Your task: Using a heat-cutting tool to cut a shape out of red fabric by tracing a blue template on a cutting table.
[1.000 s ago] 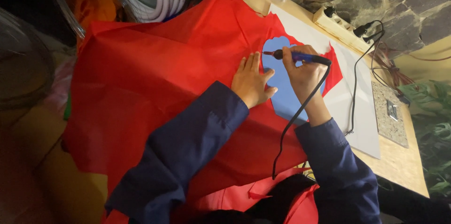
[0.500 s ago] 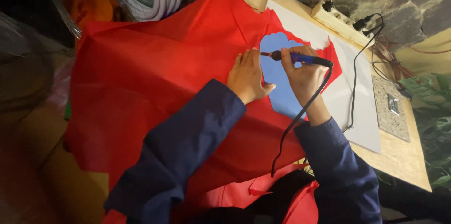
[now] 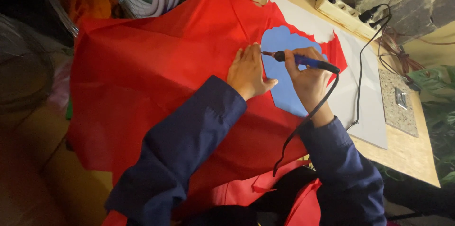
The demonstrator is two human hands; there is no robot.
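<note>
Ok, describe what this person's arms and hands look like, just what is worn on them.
Both arms are covered by long, dark navy-blue sleeves of plain cloth, loose and creased, ending at the wrists. The left sleeve and right sleeve show no markings or cuffs of another colour. The left hand and right hand are bare: no gloves, and no rings or watch can be seen.

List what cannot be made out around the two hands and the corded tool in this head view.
- Tip of the blue-handled corded hot tool: too small to tell whether it touches the red fabric sheet.
- Blue paper shape: its lower part is covered by the right hand.
- Left hand: its palm lies face down, contact hidden.
- Black cord: its end vanishes under the dark blue sleeve.
</note>
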